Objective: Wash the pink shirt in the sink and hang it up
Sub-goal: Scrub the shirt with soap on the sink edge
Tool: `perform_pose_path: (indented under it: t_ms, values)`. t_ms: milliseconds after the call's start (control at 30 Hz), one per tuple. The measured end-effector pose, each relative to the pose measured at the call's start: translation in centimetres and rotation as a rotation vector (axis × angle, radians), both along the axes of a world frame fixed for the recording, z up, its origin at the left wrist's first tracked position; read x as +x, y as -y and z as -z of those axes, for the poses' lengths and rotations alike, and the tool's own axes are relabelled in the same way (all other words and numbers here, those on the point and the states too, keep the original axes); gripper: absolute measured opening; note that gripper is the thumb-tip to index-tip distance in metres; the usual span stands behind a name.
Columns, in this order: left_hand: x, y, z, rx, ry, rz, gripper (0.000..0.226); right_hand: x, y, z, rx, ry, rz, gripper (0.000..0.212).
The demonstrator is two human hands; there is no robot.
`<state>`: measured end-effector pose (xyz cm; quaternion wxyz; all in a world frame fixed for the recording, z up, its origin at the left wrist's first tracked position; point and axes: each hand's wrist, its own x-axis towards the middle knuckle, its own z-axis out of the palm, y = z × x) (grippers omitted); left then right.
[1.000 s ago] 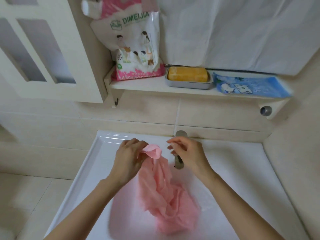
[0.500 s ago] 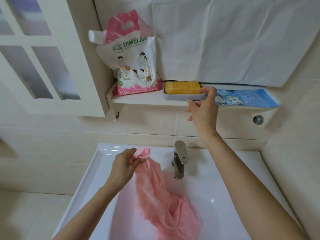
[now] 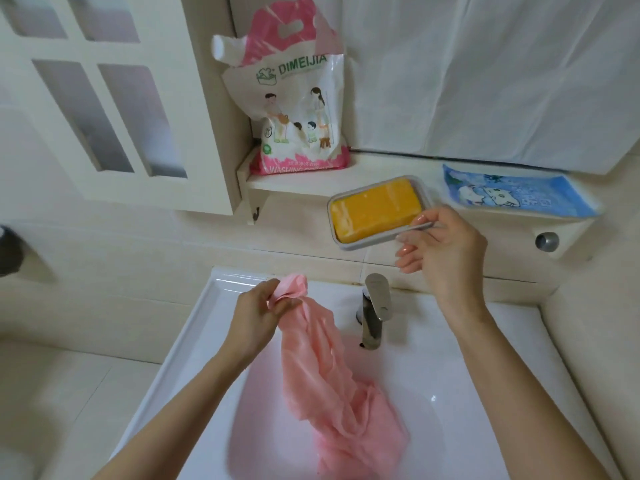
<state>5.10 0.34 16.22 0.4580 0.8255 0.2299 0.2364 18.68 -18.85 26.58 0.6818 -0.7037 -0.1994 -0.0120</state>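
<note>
Pink shirt (image 3: 329,393): top end bunched, the rest trailing down into the white sink (image 3: 194,317) basin, left of the faucet (image 3: 375,310).
Left hand (image 3: 258,322): fingers curled, pinching the shirt's bunched top.
Right hand (image 3: 446,251): thumb and forefinger pinching the near rim of a grey soap dish (image 3: 367,244); lower fingers loosely spread.
Soap dish: tilted, held in front of the shelf (image 3: 298,181), containing a yellow soap bar (image 3: 375,209).
Shelf: washing powder bag (image 3: 298,116), blue packet (image 3: 516,195).

Two bare forearms (image 3: 194,403) uncovered to the picture's edge, left hand (image 3: 256,317), right hand (image 3: 446,251) with smooth glossy fingernails (image 3: 402,252), slender wrists
</note>
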Motion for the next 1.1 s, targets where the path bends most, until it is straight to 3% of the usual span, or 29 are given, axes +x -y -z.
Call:
perform_pose_path:
  t_ms: [200,267,533,767,900,967,1033,1100]
  values:
    - [-3.7,-3.4,2.8,-0.096,-0.018,-0.130,0.044,-3.9,-3.2,4.7,-0.003,-0.193,-0.164,0.024]
    - [-4.9,-5.0,4.0,-0.115,-0.052,-0.175,0.038,-4.3,-5.6,7.9,-0.019,-0.299,-0.182,0.025]
    - [-9.7,-10.1,8.7,-0.157,-0.165,-0.187,0.032,-5.0,-13.9,21.3,-0.123,-0.569,0.006,0.016]
    - [-10.9,-13.7,11.0,-0.103,-0.299,-0.131,0.035,-4.9,-19.9,28.1,-0.195,-0.617,0.188,0.025]
    - [-10.9,-14.8,12.1,-0.153,-0.371,-0.180,0.044,-5.6,-21.1,29.7,-0.275,-0.606,0.113,0.029]
    - [-10.9,-15.1,12.4,-0.145,-0.392,-0.171,0.043,-6.1,-20.8,29.8,-0.405,-0.521,0.078,0.023]
    - [-10.9,-15.4,12.7,-0.148,-0.408,-0.160,0.040,-6.3,-20.4,29.2,-0.643,-0.238,0.179,0.019]
    - [-11.0,-15.4,12.9,-0.151,-0.412,-0.160,0.045,-5.3,-20.6,28.5,-0.817,0.125,0.208,0.037]
